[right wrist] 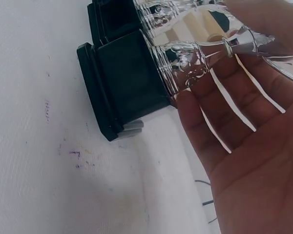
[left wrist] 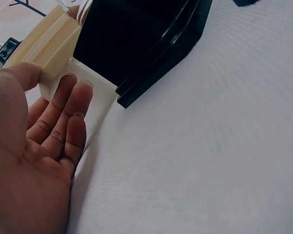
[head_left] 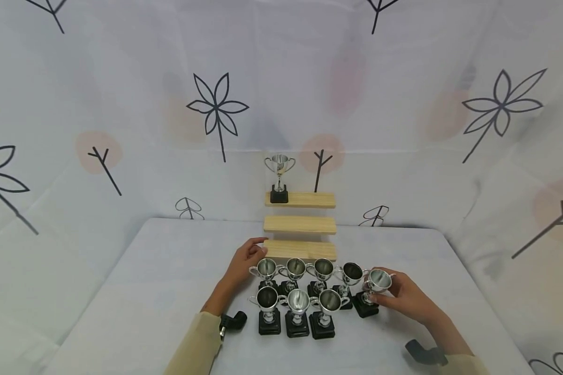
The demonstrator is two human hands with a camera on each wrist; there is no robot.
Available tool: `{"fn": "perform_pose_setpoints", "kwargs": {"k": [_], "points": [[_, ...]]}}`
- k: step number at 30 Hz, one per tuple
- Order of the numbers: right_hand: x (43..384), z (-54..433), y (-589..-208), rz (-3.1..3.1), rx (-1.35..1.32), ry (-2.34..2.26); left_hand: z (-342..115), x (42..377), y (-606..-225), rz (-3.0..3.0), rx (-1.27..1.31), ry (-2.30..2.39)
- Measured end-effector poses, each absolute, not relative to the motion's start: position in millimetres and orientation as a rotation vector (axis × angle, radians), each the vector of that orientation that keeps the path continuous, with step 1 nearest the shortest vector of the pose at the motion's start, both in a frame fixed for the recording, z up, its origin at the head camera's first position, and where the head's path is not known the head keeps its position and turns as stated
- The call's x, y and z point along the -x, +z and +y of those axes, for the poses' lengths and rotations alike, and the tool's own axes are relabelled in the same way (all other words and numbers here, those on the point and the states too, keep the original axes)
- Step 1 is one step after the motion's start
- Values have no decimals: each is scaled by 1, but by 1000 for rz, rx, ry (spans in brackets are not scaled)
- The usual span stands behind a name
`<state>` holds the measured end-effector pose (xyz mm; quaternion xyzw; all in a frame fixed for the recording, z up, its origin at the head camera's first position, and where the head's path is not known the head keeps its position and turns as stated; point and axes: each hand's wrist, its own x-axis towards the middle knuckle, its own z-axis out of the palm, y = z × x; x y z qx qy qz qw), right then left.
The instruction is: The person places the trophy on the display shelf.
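Observation:
My right hand [head_left: 405,297] holds a small silver trophy cup [head_left: 379,281] with thumb and fingers around it, at the right end of the back row. Its black base [right wrist: 132,80] tilts slightly in the head view, beside the neighbouring trophy [head_left: 352,273]. At the left end of the lowest wooden step [head_left: 300,250], my left hand [head_left: 244,263] grips the corner of the tiered stand. In the left wrist view the thumb lies against the wood [left wrist: 63,44], with the fingers bent near the white support [left wrist: 100,92].
Several silver trophies [head_left: 295,268] on black bases stand before the stand, with three more [head_left: 297,302] in a front row. Another trophy [head_left: 279,177] stands at the left of the top step [head_left: 311,200]. The middle step [head_left: 300,224] is bare wood. A patterned cloth hangs behind.

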<state>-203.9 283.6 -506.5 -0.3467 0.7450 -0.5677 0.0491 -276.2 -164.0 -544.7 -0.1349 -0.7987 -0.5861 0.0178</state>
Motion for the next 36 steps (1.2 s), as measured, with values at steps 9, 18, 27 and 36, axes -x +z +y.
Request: {"fn": "perform_pose_setpoints", "kwargs": {"k": [9,18,27,36], "points": [[202,288,-508,2331,1033,-1720,-163,276,-543,-2481,424,-1819],[199,287,-500,2367,1051,-1731,-163,276,-542,-2491,427,-1801],[201,291,-489,2391,1082,-1767,-164,275,-542,-2490,422,-1807],[205,294,-475,2470,1041,-1762,-162,275,-542,-2495,404,-1799]]}}
